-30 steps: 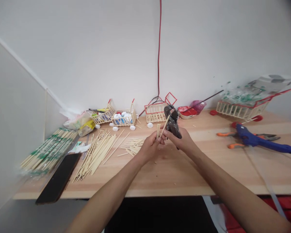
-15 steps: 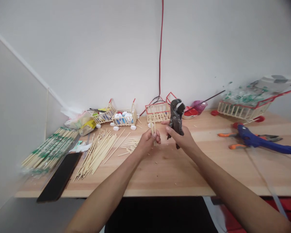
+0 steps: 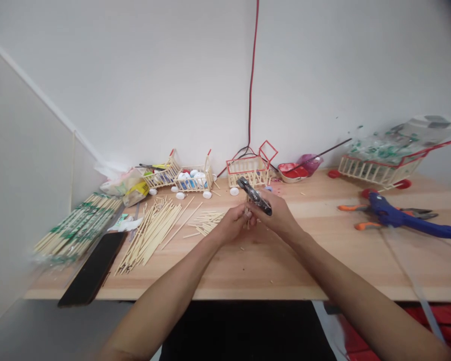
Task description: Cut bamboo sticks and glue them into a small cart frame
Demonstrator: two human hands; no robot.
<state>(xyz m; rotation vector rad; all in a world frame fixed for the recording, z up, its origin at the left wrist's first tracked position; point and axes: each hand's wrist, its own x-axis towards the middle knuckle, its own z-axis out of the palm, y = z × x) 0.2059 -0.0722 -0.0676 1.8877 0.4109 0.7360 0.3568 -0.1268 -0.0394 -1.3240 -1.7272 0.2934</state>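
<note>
Dark hand cutter (image 3: 254, 196), one: above the table (image 3: 293, 271), tilted, in the right hand (image 3: 277, 211), fingers curled round its handles. Short wooden sticks (image 3: 247, 224): pinched between the closed fingers of the left hand (image 3: 234, 222), just beside the cutter, partly hidden. Longer sticks (image 3: 156, 230): loose pile, leftward. Blue glue gun (image 3: 406, 219): rightward, lying across orange-handled pliers (image 3: 366, 226).

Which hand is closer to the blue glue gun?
The right hand. It is to the left of the blue glue gun, with a stretch of tabletop between them. The left hand is farther left, beyond the right one.
</note>
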